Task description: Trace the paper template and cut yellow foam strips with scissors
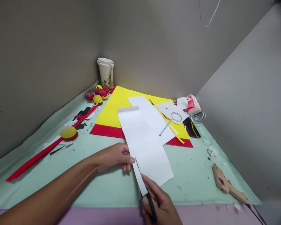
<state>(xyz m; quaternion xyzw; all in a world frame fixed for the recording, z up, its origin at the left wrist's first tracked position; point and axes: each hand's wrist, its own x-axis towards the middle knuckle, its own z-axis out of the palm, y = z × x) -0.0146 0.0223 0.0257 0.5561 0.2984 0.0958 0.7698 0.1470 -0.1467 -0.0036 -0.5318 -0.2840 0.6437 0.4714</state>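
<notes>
My left hand (121,157) pinches the left edge of a large white sheet of paper (145,134) between thumb and fingers. Black-handled scissors (151,207) are gripped in my right hand (161,201) at the near end of the sheet. A narrow white strip (140,181) stands partly cut along that left edge, reaching from the scissors to near my left thumb. Most of the blades is hidden by the paper and strip. Beneath the sheet's far part lie yellow sheets (109,109) and red sheets (105,130).
A beige glue gun (227,184) lies at right. At left are red strips (35,162) with a yellow-red round piece (69,133). Several similar pieces (97,99) sit by a white lidded cup (105,72). A pencil (165,127) and tape ring (176,117) rest on papers. Walls enclose the back.
</notes>
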